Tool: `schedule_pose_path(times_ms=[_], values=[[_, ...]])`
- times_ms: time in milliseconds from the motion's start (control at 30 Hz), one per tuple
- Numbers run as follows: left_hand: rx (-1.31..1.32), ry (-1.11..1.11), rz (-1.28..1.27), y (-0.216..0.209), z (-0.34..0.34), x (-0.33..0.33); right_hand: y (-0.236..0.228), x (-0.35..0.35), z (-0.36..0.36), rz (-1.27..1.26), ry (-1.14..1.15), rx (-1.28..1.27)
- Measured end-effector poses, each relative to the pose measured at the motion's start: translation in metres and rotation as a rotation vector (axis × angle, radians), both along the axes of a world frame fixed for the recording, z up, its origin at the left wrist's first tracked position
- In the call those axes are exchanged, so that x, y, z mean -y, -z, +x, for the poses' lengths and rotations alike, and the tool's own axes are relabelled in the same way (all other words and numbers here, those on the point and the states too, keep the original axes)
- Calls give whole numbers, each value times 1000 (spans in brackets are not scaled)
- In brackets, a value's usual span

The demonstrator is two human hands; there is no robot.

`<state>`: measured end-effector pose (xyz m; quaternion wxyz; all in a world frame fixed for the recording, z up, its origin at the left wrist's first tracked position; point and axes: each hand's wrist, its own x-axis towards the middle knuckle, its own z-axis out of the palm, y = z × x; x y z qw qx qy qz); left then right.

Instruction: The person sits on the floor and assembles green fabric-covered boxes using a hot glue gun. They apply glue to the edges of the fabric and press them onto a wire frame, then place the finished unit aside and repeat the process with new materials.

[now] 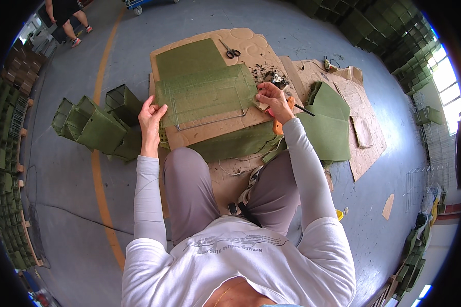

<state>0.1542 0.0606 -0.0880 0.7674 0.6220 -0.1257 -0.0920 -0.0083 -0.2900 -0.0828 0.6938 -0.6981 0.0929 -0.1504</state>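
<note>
A sheer green mesh sheet (205,94) is stretched between my two hands over a cardboard-topped work surface. My left hand (151,123) pinches its left edge between thumb and fingers. At the opposite edge, my right hand (275,100) closes on the mesh near the corner. A thin metal wire frame (212,122) shows through and below the sheet. Behind it lies a flat opaque green fabric panel (189,55). Under my right wrist is an orange-handled tool (278,125) with a black rod; its kind is partly hidden.
Scissors (230,49) lie at the back of the cardboard (171,137), near dark scraps (271,77). Open green fabric boxes (95,123) stand on the left floor. Another green piece (322,123) lies at right. Stacked green boxes line both sides; a person (66,15) stands far left.
</note>
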Motion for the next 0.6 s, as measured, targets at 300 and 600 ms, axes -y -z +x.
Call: schedule_pose_path(times_ms=[300,600], values=[[3,1,3,1,1,0,5,0,4,-64,9,-13],[23,-22,-7,-1,-1,-2,-39,-37,-9,-653,526,178]])
